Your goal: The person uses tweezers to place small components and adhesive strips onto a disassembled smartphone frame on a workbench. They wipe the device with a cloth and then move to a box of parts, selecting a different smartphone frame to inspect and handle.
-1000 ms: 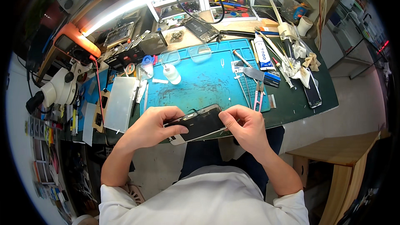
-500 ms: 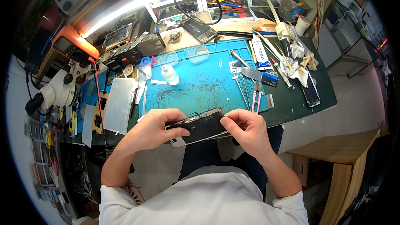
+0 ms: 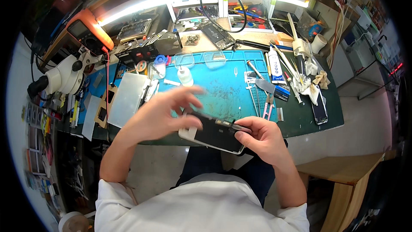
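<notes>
A black phone screen panel (image 3: 218,136) with a pale frame hangs tilted over the front edge of the bench, its dark back side up. My right hand (image 3: 262,138) pinches its right end, thumb on top. At the panel's left end, my left hand (image 3: 165,111) hovers with fingers spread and slightly blurred; whether the thumb touches the panel I cannot tell. Behind both hands lies a blue work mat (image 3: 214,92). On it stand a small clear bottle (image 3: 185,77) and two clear plastic trays, one of them the right tray (image 3: 214,59).
Right of the mat's middle lie a screwdriver (image 3: 255,69), pink-handled cutters (image 3: 268,105), a glue tube (image 3: 277,68) and a dark phone (image 3: 319,108). To the left are a translucent sheet (image 3: 126,99), an orange multimeter (image 3: 88,30) and a white microscope (image 3: 60,77).
My left hand has let go of the panel's left end, lifted and opened. The panel has turned, its right end now lower and nearer me. My right hand keeps hold. The whole view has shifted slightly.
</notes>
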Demonstrator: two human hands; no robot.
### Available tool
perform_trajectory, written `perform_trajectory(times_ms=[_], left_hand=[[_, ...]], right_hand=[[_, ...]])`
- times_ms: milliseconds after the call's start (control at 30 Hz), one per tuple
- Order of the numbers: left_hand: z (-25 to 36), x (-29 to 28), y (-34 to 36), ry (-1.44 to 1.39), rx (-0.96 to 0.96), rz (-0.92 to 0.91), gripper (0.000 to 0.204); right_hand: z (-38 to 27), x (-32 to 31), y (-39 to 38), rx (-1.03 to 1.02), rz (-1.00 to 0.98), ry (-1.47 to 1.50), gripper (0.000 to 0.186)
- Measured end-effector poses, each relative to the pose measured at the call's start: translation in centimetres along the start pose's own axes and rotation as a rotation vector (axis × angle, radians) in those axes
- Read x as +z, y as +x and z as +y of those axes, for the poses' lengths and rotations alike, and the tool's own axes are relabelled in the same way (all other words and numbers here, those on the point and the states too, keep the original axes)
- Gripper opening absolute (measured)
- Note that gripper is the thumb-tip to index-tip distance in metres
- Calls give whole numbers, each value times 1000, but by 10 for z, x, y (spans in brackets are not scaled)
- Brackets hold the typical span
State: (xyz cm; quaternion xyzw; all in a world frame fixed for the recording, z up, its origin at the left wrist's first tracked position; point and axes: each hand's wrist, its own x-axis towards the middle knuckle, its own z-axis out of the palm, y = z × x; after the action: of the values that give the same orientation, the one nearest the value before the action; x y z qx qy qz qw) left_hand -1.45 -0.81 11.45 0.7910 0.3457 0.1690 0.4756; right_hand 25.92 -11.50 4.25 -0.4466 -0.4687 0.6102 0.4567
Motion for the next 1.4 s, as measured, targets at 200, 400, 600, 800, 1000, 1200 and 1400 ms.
perform_trajectory(times_ms=[200,400,600,800,1000,1200,1400], left_hand=[[-47,56,-2,-843,55,303,74],[-38,119,9,-1163,-10,452,61],[-39,114,14,-1050,0,503,55],[-42,115,13,-915,19,526,54],[-42,117,13,-900,63,516,61],[-42,118,14,-888,73,496,67],[-43,116,12,-879,50,480,66]], right_hand=[[18,24,6,-143,173,363,28],[28,47,11,-117,181,219,31],[31,31,6,-87,137,166,36],[28,31,12,-71,192,101,26],[33,34,15,-123,250,-18,24],[31,34,14,-123,249,-39,23],[31,35,14,-136,255,-51,23]])
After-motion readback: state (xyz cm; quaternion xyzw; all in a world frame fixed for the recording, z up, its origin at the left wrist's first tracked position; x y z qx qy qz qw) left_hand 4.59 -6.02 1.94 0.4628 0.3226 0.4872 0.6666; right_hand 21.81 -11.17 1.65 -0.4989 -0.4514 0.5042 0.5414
